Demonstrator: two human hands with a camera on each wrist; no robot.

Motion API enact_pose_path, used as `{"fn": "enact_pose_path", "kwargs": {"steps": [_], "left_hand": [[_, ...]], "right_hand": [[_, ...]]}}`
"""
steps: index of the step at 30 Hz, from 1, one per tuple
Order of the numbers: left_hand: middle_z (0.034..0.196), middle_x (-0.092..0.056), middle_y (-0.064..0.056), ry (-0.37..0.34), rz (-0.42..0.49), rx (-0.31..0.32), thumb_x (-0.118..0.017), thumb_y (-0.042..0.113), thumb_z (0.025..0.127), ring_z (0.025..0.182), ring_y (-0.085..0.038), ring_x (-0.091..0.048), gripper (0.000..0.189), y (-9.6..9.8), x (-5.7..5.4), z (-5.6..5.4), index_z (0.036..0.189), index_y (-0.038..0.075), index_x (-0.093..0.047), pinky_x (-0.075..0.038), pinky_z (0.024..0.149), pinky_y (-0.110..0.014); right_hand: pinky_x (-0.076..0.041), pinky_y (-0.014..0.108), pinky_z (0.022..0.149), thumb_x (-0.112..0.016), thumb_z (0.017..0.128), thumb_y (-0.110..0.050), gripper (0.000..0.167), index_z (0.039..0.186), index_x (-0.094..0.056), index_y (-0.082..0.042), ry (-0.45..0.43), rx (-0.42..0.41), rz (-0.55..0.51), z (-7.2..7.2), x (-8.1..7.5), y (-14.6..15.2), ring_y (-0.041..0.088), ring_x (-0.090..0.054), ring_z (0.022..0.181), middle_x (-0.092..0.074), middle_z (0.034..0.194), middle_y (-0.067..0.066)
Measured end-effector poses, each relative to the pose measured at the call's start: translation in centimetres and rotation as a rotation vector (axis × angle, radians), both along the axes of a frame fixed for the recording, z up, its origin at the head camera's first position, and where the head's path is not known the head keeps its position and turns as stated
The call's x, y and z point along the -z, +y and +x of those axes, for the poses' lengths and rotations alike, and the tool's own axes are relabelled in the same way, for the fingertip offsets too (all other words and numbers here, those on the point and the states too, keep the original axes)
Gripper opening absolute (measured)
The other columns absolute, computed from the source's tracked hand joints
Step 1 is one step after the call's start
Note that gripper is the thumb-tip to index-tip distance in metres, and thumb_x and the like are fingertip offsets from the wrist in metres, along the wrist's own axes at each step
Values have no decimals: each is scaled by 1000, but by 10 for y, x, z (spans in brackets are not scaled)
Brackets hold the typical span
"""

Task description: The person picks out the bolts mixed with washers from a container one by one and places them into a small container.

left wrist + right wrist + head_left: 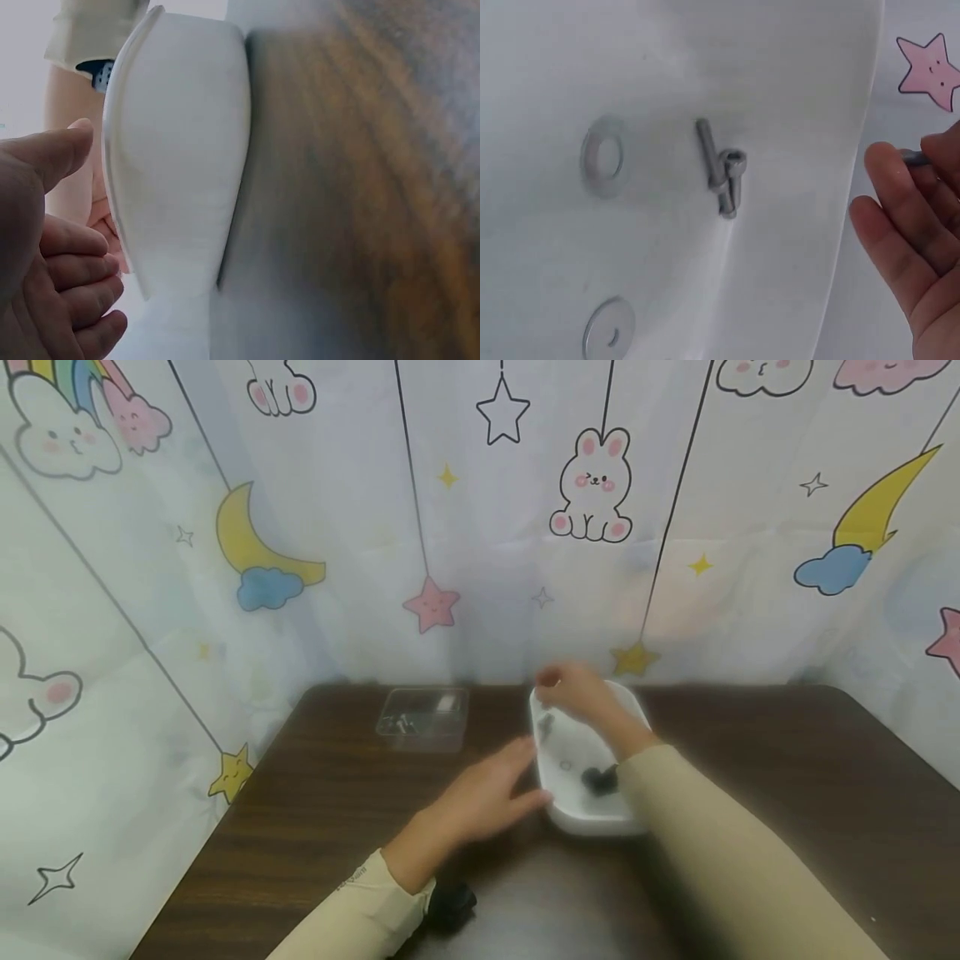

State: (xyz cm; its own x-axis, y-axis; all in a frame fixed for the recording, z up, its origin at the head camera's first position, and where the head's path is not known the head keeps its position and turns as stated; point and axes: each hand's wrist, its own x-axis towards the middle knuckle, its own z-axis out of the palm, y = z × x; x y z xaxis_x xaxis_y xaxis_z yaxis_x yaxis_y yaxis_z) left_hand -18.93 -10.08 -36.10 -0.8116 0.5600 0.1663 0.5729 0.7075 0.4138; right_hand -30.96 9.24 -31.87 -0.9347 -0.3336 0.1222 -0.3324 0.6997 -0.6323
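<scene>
Metal piece (913, 157), mostly hidden, is pinched between thumb and fingers of the right hand (581, 696), at the far left corner of the tray (600, 827); its long axis cannot be told. Two screws (715, 171) lie inside the tray near that corner, the right hand nearer them. The right forearm (720, 827) slants across the tray from its near right. Left hand (483, 789), thumb spread and holding nothing, is at the tray's left wall; contact is unclear.
</scene>
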Motion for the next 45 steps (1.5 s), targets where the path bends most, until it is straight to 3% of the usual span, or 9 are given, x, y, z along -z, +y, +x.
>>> {"fn": "enact_pose_path", "kwargs": {"steps": [9, 18, 27, 32, 40, 45], "left_hand": [[160, -30, -12, 38, 56, -72, -54, 51, 97, 146, -29, -31, 74, -20, -6, -12, 151, 4, -35, -28, 120, -46], [160, -31, -11, 62, 104, -225, -55, 45, 99, 146, -30, -31, 69, -55, -9, -30, 151, 4, -37, -26, 121, -47], [156, -35, -21, 66, 108, -353, -54, 41, 100, 142, -38, -36, 67, -95, -9, -46, 149, -2, -36, -30, 118, -53], [157, -33, -21, 17, 123, -411, -53, 42, 100, 142, -40, -36, 69, -116, -6, -51, 151, 0, -33, -30, 118, -54], [161, -25, -18, -43, 113, -480, -49, 46, 101, 144, -41, -31, 72, -138, 6, -59, 154, 2, -28, -27, 118, -58], [161, -22, -21, -66, 96, -497, -49, 45, 101, 144, -44, -29, 72, -143, 8, -61, 154, 1, -27, -25, 118, -59]], "right_hand": [[-58, 39, 87, -72, 89, -18, 25, 110, -72, -3, 100, 6, 12, 9, -15, -28, 28, -70, 95, -73, 108, 15], [-59, 35, 83, -75, 86, -21, 20, 100, -75, -7, 175, -50, -2, 10, -13, -57, 24, -70, 90, -76, 99, 10], [-58, 36, 86, -72, 88, -18, 18, 103, -74, -7, 157, -97, 47, 16, -25, -76, 23, -69, 93, -75, 103, 9], [-59, 33, 80, -70, 90, -19, 17, 102, -75, -8, 165, -113, 45, 20, -29, -88, 21, -68, 88, -75, 99, 7], [-57, 24, 64, -70, 91, -24, 16, 100, -75, -11, 80, -102, 13, 30, -25, -116, 14, -65, 73, -73, 89, 2], [-56, 22, 65, -69, 92, -23, 15, 100, -75, -11, 101, -106, 10, 33, -13, -134, 11, -64, 73, -73, 92, 2]]}}
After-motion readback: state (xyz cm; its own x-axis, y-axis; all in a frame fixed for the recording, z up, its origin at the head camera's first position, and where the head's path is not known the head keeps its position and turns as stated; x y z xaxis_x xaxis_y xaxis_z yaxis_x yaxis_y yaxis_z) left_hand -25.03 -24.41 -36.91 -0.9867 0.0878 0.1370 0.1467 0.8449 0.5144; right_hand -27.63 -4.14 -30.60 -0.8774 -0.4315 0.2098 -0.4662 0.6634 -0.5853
